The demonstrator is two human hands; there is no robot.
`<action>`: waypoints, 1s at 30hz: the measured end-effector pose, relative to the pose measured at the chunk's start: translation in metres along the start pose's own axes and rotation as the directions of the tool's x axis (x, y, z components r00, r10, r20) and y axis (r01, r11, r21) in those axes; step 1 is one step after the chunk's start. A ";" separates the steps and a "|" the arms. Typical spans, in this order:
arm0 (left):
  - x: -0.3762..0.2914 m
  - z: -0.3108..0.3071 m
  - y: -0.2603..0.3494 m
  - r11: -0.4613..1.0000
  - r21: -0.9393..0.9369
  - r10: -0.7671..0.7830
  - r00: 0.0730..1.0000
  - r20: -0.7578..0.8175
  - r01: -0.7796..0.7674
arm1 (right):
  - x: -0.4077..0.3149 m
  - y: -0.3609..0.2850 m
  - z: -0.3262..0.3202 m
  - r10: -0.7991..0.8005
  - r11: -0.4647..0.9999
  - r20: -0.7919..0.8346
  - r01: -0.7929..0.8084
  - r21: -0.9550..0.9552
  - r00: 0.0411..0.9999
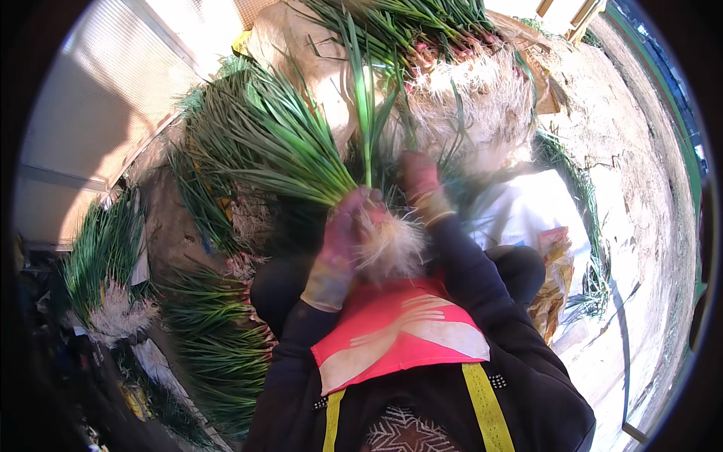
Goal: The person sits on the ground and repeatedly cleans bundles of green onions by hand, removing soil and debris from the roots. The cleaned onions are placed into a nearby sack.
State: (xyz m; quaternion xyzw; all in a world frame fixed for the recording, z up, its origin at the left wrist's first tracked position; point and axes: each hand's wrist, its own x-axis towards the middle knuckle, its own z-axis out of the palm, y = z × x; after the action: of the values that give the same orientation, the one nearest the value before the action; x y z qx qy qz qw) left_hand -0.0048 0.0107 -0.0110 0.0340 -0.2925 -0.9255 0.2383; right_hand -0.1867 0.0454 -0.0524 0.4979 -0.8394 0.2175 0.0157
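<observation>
My gloved left hand (340,229) is closed around a bunch of green onions (316,152). Their leaves fan out up and to the left, and the pale roots (390,243) stick out on the right side of the hand. One stalk (364,107) stands almost straight up from the bunch. My gloved right hand (421,178) is just right of the bunch, blurred, in front of loose green leaves. Whether its fingers hold a leaf or stalk is not clear. A large heap of green onions (469,85), roots towards me, lies beyond both hands.
More green onion bunches (220,339) lie in a row at my left, and another bunch (116,282) sits farther left. A white sheet (536,198) and a torn brown bag (553,271) are at my right. A mesh-like panel (107,113) borders the upper left.
</observation>
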 end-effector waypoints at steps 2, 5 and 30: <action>-0.002 -0.004 0.002 0.995 0.029 -0.094 0.983 -0.161 0.099 | -0.009 0.038 -0.012 -0.010 0.999 0.206 0.021 -0.048 0.979; -0.003 -0.006 0.003 0.987 0.107 -0.087 0.958 -0.275 0.120 | -0.027 0.070 -0.024 0.178 0.946 0.665 -0.312 0.088 0.725; 0.008 -0.025 0.007 0.994 -0.086 0.065 0.995 -0.070 -0.070 | 0.072 0.006 -0.078 0.153 0.935 0.444 -0.275 0.225 0.883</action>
State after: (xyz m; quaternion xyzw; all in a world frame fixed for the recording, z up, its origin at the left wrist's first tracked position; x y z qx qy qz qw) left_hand -0.0035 -0.0108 -0.0271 0.0446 -0.2441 -0.9272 0.2804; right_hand -0.2429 0.0185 0.0338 0.4333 -0.8335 0.2230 -0.2603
